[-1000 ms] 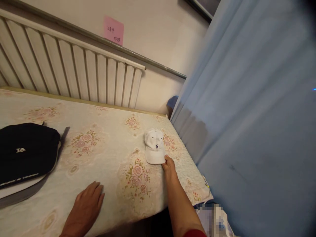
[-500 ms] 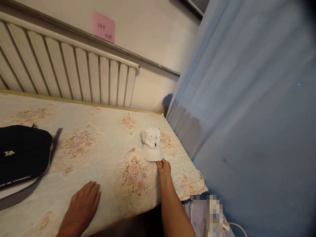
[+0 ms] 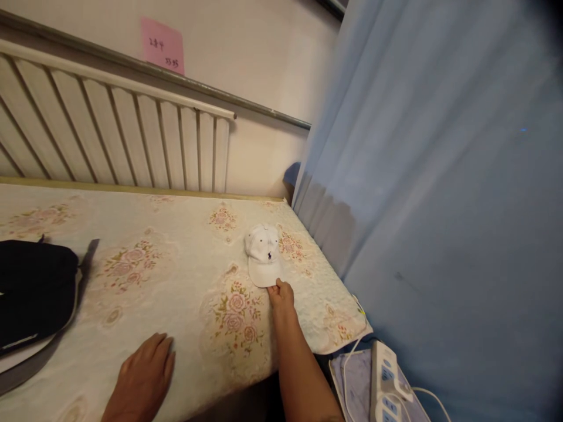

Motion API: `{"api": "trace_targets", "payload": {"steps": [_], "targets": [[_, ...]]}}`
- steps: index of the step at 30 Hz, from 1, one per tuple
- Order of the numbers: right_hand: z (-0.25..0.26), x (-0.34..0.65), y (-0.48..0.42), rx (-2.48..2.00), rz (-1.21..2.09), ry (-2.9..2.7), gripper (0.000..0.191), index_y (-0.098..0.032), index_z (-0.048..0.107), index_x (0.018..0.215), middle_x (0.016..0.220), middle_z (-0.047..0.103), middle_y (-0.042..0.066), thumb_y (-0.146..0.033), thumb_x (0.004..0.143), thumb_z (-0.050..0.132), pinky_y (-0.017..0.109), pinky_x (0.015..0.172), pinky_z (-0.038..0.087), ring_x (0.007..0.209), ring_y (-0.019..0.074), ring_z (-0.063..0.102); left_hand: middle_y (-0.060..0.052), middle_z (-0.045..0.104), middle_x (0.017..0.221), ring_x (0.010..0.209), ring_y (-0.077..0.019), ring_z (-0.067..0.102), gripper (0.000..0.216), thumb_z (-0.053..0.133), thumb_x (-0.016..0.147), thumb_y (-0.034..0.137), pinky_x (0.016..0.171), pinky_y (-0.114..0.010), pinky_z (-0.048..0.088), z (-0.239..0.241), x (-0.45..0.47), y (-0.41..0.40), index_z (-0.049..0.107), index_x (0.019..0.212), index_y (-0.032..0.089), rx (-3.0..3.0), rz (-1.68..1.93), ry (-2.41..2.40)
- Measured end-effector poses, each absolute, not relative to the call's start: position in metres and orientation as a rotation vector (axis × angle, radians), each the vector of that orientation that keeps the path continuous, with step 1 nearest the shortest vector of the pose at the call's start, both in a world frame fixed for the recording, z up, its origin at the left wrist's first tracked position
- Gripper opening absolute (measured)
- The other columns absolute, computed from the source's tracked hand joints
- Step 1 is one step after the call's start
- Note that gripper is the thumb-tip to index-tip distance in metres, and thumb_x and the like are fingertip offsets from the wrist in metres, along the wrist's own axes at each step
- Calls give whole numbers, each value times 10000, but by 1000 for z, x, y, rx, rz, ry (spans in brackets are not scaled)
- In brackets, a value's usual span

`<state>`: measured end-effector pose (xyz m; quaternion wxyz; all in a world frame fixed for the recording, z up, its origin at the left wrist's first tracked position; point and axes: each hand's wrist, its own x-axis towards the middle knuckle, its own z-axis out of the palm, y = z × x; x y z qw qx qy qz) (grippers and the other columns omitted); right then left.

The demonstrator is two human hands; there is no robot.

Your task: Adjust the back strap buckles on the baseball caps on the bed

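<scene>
A white baseball cap [image 3: 263,252] with a small dark emblem rests on the flowered bedspread [image 3: 180,281], its brim toward me. My right hand [image 3: 282,295] pinches the right front edge of that brim, thumb on top and fingers beneath. Lower left, my left hand [image 3: 145,372] lies palm down on the bedspread, fingers extended and close together, with nothing visible in it. At the left edge sits a dark bag or cap-like item [image 3: 37,293] with a grey strap; part of it is cut off by the frame.
A white radiator [image 3: 132,135] runs along the wall behind the bed. A pink note [image 3: 162,46] is stuck above it. Blue curtain [image 3: 417,176] hangs on the right. At the lower right, a power strip [image 3: 385,375] with white cables lies on a small surface.
The view has shifted a little, so the cap and both hands appear slightly further left. My right hand keeps its hold on the brim. The power strip now shows clearly.
</scene>
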<state>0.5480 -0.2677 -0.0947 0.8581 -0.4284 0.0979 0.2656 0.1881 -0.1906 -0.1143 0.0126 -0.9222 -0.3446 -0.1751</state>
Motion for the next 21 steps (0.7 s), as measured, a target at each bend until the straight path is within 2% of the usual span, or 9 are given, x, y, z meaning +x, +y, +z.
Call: {"api": "trace_targets", "payload": {"steps": [17,21], "targets": [[-54,585,-242,-872,528,72,197,-182,546,864,732,700,15,-83,693,550,362,833,550,825,173,692,-137,583,1282,1193,-269,503,402,407,878,339,993,-428,371,-120,187,-187,621,1171,164,-2877,-515,-1138],[-61,590,-233,-902,503,47,161,-188,540,827,677,675,-5,-88,701,538,351,824,553,811,163,690,-148,588,1269,1186,-273,504,403,405,879,325,984,-432,375,-124,187,-186,628,1163,147,-2875,-540,-1125]]}}
